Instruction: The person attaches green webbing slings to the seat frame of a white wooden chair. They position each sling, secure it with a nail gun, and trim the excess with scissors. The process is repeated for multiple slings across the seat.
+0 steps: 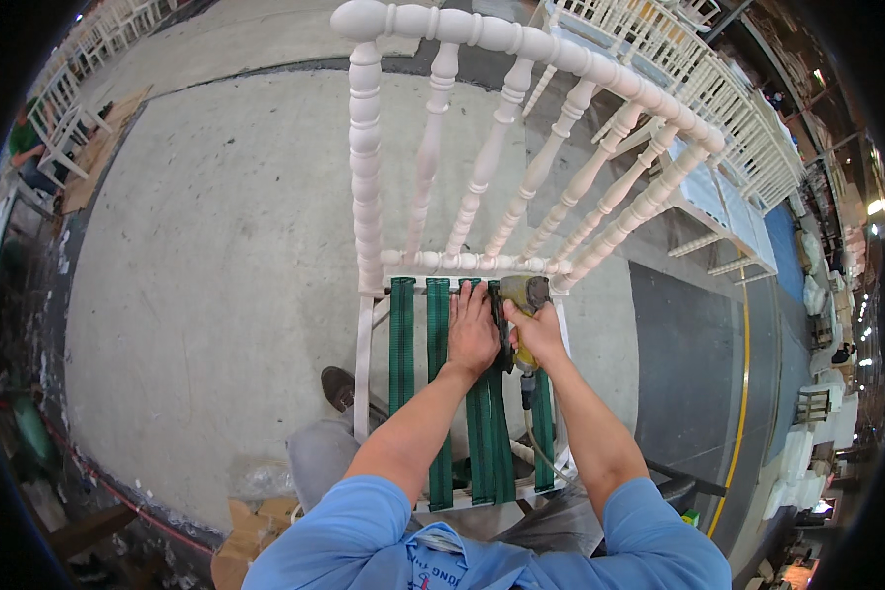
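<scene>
A white chair frame (363, 147) with turned spindles in its back stands in front of me. Green webbing straps (401, 354) run lengthwise across its open seat. My left hand (473, 332) lies flat on one of the middle straps, fingers stretched toward the back rail of the seat. Wrapped round the grip of a yellow and black pneumatic staple gun (526, 356) is my right hand (544, 337). The gun sits at the rear right of the seat, beside my left fingers. Its nose and the strap end beneath are partly hidden.
An air hose (534, 433) trails from the gun toward my lap. Several white spindle-back chairs (698, 88) are grouped at the far right. Far left, another person (28, 147) sits near a white chair (61, 128). Brown cardboard (251, 536) lies by my left leg.
</scene>
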A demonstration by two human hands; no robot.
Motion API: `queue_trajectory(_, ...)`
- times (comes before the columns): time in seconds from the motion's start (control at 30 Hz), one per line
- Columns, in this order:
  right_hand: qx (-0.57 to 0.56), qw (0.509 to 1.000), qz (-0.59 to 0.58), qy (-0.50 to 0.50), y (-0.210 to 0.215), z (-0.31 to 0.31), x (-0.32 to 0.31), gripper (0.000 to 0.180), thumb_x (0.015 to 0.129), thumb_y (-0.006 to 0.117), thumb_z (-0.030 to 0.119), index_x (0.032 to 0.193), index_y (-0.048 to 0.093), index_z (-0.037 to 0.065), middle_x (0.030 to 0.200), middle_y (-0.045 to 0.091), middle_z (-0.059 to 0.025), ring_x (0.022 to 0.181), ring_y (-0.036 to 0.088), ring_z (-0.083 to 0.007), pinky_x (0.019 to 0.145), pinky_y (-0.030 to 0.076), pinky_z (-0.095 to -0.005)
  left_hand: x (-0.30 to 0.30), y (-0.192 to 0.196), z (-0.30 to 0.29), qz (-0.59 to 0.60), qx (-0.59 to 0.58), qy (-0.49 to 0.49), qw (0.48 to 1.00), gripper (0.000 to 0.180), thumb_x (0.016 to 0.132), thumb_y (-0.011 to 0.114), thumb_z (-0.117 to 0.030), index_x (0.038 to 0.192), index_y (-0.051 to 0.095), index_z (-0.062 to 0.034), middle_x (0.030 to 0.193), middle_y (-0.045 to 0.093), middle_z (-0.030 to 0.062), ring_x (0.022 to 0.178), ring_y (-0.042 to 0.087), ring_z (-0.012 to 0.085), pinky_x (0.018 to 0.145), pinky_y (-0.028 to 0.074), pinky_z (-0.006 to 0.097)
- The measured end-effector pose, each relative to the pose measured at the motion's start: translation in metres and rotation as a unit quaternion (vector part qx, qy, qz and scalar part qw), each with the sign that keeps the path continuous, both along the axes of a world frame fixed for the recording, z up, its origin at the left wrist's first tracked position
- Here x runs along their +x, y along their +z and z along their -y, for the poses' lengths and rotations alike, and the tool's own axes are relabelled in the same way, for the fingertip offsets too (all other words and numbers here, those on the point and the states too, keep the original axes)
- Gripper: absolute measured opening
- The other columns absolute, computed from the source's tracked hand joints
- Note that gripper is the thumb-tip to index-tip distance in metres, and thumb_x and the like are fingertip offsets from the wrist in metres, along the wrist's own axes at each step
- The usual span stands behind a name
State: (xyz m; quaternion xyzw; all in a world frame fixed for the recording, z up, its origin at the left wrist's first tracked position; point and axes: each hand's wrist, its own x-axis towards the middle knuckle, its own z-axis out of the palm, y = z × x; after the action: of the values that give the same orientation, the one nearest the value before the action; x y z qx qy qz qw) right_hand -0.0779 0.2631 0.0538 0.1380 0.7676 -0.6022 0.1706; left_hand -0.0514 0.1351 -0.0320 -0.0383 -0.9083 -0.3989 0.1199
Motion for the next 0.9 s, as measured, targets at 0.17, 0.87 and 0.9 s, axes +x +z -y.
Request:
queue_trajectory(0.17, 0.033, 0.999, -0.003, -0.012, 0.0, -0.005, 0.0, 0.03, 0.099, 0.079, 0.028, 0.095, 0.068, 0.001, 0.069, 0.064, -0.0023, 0.046, 0.057, -0.013, 0.042, 0.046, -0.0306, -0.001, 0.003, 0.001, 0.003, -0.001, -0.008, 1.0, 0.045, 0.095, 0.058, -0.009, 0.138, 0.061, 0.0063, 0.161, 0.044, 0.0175, 0.157, 0.031, 0.0423, 0.128, 0.025, 0.06)
queue_trajectory(0.87, 0.031, 0.972, -0.064, -0.226, 0.195, -0.214, 0.243, 0.033, 0.098, 0.077, 0.016, 0.125, 0.064, 0.002, 0.097, 0.068, -0.006, 0.057, 0.062, -0.0163, 0.046, 0.05, -0.0325, -0.029, 0.025, -0.033, 0.061, -0.081, 0.106, 0.989, 0.042, 0.09, 0.074, -0.022, 0.115, 0.071, 0.0106, 0.154, 0.048, 0.0301, 0.15, 0.039, 0.0454, 0.124, 0.032, 0.056)
queue_trajectory(0.9, 0.049, 0.961, -0.08, -0.262, 0.211, -0.231, 0.276, 0.034, 0.097, 0.077, 0.015, 0.125, 0.064, 0.003, 0.096, 0.068, -0.0054, 0.057, 0.063, -0.0164, 0.046, 0.051, -0.0327, -0.039, 0.032, -0.04, 0.048, -0.066, 0.1, 0.992, 0.041, 0.089, 0.074, -0.019, 0.117, 0.07, 0.0107, 0.149, 0.052, 0.0312, 0.148, 0.042, 0.0463, 0.122, 0.035, 0.056)
